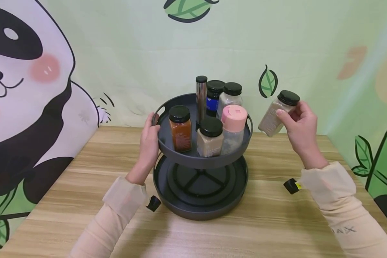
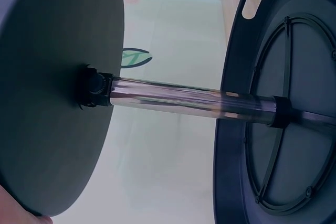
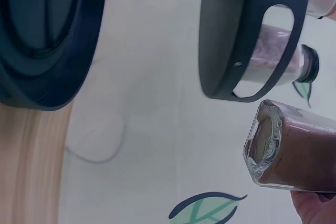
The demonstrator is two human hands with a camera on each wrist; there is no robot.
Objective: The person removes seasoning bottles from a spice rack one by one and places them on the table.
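Note:
A dark two-tier round rack stands on the wooden table, its upper tray (image 1: 167, 143) joined to the lower tray (image 1: 200, 213) by a shiny metal post (image 2: 173, 98). My left hand (image 1: 149, 138) holds the upper tray's left rim by the handle slot. To the right of the rack, my right hand (image 1: 301, 127) grips a square spice jar (image 1: 274, 116) with a black lid, tilted in the air; its clear base faces the right wrist view. On the upper tray stand an orange-red spice jar (image 1: 181, 132), a beige spice jar (image 1: 210, 141) and a pink-capped shaker (image 1: 234, 122).
Behind the post on the upper tray are a dark jar with a blue label (image 1: 212, 102) and a clear black-lidded jar (image 1: 231, 98). The wooden table (image 1: 116, 143) meets a green wall cloth (image 1: 125, 71) printed with a panda and leaves.

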